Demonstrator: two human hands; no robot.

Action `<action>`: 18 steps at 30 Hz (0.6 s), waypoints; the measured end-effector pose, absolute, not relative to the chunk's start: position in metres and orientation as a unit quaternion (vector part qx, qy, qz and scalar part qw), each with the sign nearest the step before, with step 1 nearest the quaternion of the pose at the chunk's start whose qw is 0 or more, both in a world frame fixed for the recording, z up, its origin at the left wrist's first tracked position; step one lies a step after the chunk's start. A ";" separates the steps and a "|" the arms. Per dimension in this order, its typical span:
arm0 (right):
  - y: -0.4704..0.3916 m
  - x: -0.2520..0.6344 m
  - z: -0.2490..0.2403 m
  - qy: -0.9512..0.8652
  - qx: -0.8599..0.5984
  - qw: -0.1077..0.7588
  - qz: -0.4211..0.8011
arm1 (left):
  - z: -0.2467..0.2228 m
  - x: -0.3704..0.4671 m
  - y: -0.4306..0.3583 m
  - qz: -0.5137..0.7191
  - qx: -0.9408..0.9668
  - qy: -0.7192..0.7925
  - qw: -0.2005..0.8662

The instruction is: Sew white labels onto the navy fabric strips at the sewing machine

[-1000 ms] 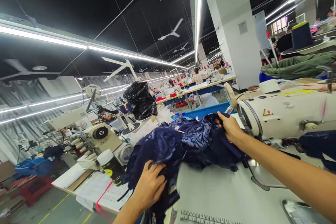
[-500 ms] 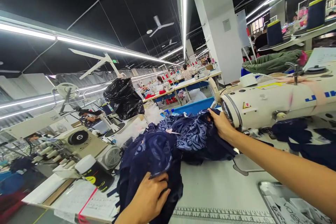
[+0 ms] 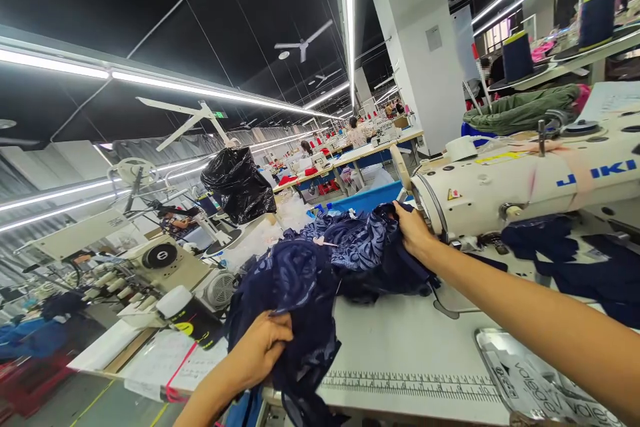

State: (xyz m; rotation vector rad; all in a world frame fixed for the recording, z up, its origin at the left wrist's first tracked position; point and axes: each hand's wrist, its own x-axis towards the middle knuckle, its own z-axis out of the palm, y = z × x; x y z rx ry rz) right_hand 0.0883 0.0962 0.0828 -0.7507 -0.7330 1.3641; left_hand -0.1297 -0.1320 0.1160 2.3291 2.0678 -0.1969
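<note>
- The left hand (image 3: pixel 260 347) is nearest, at the front-left edge of the worktop (image 3: pixel 400 340). Its fingers are curled shut on a bunched fold of the navy fabric (image 3: pixel 320 273), which spills over the edge below the hand.
- The printed ruler strip (image 3: pixel 410 385) runs along the front of the worktop just right of that hanging fold, and a metal plate (image 3: pixel 505 360) with lettering lies flush in the surface further right.
- The fabric looks thin, limp and patterned, probably lace or a light print. I judge it light, very soft and prone to sliding and snagging, so a pinch on a gathered fold or along a seam should hold better than a flat palm.
- It lies in one loose heap between the two hands, resting on the worktop from the front-left edge back toward the sewing machine (image 3: pixel 525 180).
- The right hand (image 3: pixel 413 230) reaches across from the right, arm stretched out, and closes on the far end of the heap where it touches the machine's round end. Its fingertips are buried in the cloth, so how firmly it grips is hard to tell.
- More dark navy cloth (image 3: pixel 575 260) lies under the machine arm, apart from the heap.
- To the left, beyond the worktop, stands a white-capped black bottle (image 3: pixel 187 317) on papers beside another machine (image 3: pixel 165 260).
- Further back hang a black plastic bag (image 3: pixel 237 183), and rows of benches with other people at work.
</note>
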 end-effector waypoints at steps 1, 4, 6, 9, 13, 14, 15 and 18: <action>0.097 0.088 0.082 -0.323 -0.334 0.651 0.600 | 0.120 -0.132 -0.134 -0.044 0.743 0.667 0.025; 0.098 0.089 0.081 -0.328 -0.347 0.647 0.595 | 0.125 -0.132 -0.140 0.003 0.736 0.671 0.087; 0.098 0.091 0.079 -0.333 -0.359 0.644 0.588 | 0.123 -0.128 -0.146 -0.014 0.725 0.679 0.111; 0.096 0.092 0.080 -0.351 -0.368 0.635 0.582 | 0.116 -0.120 -0.154 -0.134 0.690 0.706 0.081; 0.084 0.096 0.087 -0.410 -0.343 0.611 0.583 | 0.102 -0.104 -0.169 -0.142 0.692 0.708 0.009; 0.079 0.099 0.090 -0.430 -0.334 0.604 0.582 | 0.098 -0.101 -0.174 -0.131 0.707 0.695 0.000; 0.075 0.104 0.093 -0.448 -0.326 0.596 0.581 | 0.095 -0.097 -0.177 -0.123 0.729 0.674 -0.004; 0.055 0.123 0.097 -0.572 -0.285 0.540 0.548 | 0.088 -0.091 -0.183 -0.097 0.817 0.569 -0.004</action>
